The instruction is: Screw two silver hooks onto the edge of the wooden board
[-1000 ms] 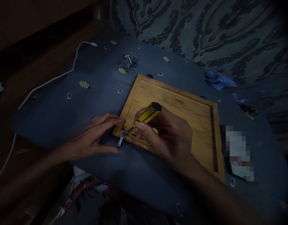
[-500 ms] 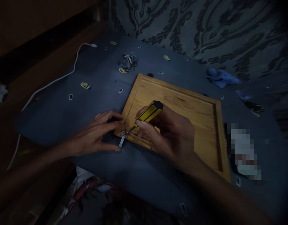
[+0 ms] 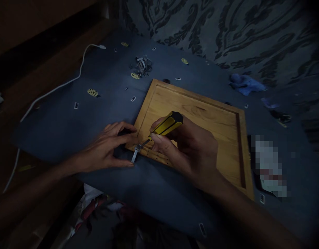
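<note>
My right hand [image 3: 188,152] grips a screwdriver [image 3: 167,125] with a yellow and black handle. Its shaft slants down to the left, and the tip meets a small metal latch [image 3: 135,156] at the near left corner of a wooden board [image 3: 201,119]. The board has a raised frame and a row of small holes along its near edge. My left hand [image 3: 107,147] lies with fingers apart around that corner. Its fingertips rest on the frame while the thumb tip is beside the latch's lower end. Whether a screw sits under the tip I cannot tell.
Beyond the board lies a pile of metal hardware [image 3: 143,65] with loose screws. A white cable [image 3: 59,84] runs along the left side. Blue cloth [image 3: 246,84] lies at the back right, and a blurred-out flat item [image 3: 270,166] is right of the board.
The screwdriver handle has tipped slightly to the right with my right hand, its tip still at the latch. My left hand stays in place. The view has shifted a little.
</note>
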`<state>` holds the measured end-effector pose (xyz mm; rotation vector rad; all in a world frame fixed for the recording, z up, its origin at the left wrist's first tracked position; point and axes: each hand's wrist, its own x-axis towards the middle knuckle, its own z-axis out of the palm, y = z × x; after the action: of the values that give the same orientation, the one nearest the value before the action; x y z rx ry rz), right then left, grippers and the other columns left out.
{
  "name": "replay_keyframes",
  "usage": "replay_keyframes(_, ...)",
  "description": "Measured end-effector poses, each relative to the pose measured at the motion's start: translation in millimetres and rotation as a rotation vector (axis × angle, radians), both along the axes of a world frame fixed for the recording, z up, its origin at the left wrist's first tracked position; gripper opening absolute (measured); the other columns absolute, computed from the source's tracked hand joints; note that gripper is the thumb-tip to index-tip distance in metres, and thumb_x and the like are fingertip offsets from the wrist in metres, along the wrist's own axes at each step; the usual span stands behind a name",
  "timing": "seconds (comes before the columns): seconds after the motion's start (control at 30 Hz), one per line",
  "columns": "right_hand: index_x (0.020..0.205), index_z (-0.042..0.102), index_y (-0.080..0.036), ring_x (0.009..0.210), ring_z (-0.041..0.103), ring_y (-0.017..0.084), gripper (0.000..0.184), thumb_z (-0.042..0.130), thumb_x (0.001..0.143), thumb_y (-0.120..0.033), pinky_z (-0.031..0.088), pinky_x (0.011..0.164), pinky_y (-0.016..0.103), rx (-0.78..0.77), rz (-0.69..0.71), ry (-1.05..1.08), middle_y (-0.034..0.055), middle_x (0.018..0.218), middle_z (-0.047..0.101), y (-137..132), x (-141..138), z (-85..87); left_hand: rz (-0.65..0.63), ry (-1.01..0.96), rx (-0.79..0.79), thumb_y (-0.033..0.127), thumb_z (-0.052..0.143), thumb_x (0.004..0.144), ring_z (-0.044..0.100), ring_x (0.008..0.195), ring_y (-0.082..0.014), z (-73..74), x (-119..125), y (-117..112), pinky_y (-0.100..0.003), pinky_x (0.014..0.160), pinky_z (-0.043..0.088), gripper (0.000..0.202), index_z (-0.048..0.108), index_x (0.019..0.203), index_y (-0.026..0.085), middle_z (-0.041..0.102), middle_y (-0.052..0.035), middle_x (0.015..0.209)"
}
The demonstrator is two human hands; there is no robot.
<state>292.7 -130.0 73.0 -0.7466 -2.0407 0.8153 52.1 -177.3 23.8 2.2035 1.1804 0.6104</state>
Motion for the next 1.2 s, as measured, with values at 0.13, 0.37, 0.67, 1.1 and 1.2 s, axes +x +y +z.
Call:
replay_keyframes(0.13, 0.088, 0.060, -0.023, 0.065, 0.063, 0.013, 0.015, 0.071, 0.098, -0.025, 0.052, 0.058, 0.028, -0.037, -0.004, 0.011, -0.0013, 0.078, 0.063, -1.8, 2.1, -0.1, 0.005, -0.005, -0.024, 0.054, 0.079, 0.090, 0.053, 0.135, -0.0320, -0.2, 0.2, -0.1, -0.048, 0.113, 0.044, 0.054, 0.065, 0.136, 0.031, 0.055, -0.0077, 0.144)
replay_keyframes(0.37, 0.087, 0.063, -0.025, 0.062, 0.063, 0.013, 0.015, 0.073, 0.098, -0.029, 0.054, 0.055, 0.031, -0.087, -0.129, 0.117, -0.0005, 0.082, 0.065, -12.0, 5.4, 9.5, 0.018, -0.029, -0.017, 0.051, 0.081, 0.089, 0.053, 0.137, -0.0334, -1.4, 0.4, -0.5, -0.049, 0.112, 0.046, 0.050, 0.067, 0.132, 0.028, 0.056, -0.0088, 0.145)
replay_keyframes(0.67, 0.082, 0.060, -0.024, 0.061, 0.063, 0.014, 0.021, 0.075, 0.096, -0.029, 0.053, 0.053, 0.031, -0.150, -0.079, 0.093, -0.0010, 0.079, 0.066, -11.7, 2.4, 5.6, 0.023, -0.015, -0.042, 0.053, 0.080, 0.089, 0.054, 0.137, -0.0324, 0.5, 0.9, 0.2, -0.050, 0.113, 0.045, 0.051, 0.066, 0.133, 0.030, 0.057, -0.0090, 0.144)
replay_keyframes(1.1, 0.091, 0.065, -0.023, 0.064, 0.063, 0.013, 0.014, 0.077, 0.094, -0.028, 0.054, 0.057, 0.029, -0.144, -0.071, 0.087, -0.0007, 0.082, 0.066, -11.2, 2.6, 2.6, 0.012, 0.000, -0.029, 0.052, 0.079, 0.091, 0.054, 0.135, -0.0315, 2.6, 1.5, -0.8, -0.048, 0.110, 0.045, 0.050, 0.065, 0.135, 0.030, 0.055, -0.0084, 0.143)
replay_keyframes(1.2, 0.092, 0.064, -0.024, 0.067, 0.065, 0.014, 0.016, 0.078, 0.094, -0.030, 0.056, 0.057, 0.029, -0.218, -0.025, 0.117, -0.0009, 0.083, 0.067, -10.9, 1.3, 4.1, 0.005, 0.002, -0.029, 0.054, 0.078, 0.091, 0.054, 0.133, -0.0312, 2.7, 1.6, -0.9, -0.047, 0.109, 0.045, 0.051, 0.065, 0.134, 0.031, 0.056, -0.0080, 0.142)
